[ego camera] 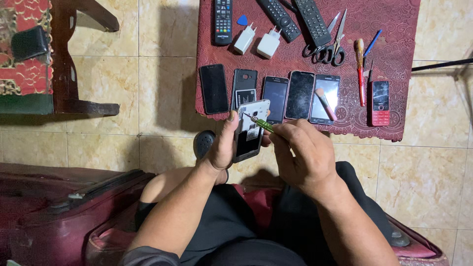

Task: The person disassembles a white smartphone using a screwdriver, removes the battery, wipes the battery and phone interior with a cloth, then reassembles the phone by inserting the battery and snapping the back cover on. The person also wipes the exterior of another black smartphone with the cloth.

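I seem to be looking down at a home phone-repair corner, judging by the beige tiled floor [162,88], the low bench [394,29] under a maroon lace cloth [389,59], its row of phones [276,96], remotes [281,17], chargers [256,40], scissors [332,47] and screwdrivers [361,71].

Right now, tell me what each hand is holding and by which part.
The left hand grips an opened phone by its left edge and lower back. The right hand pinches a green-handled screwdriver by its handle, tip at the phone's upper back.
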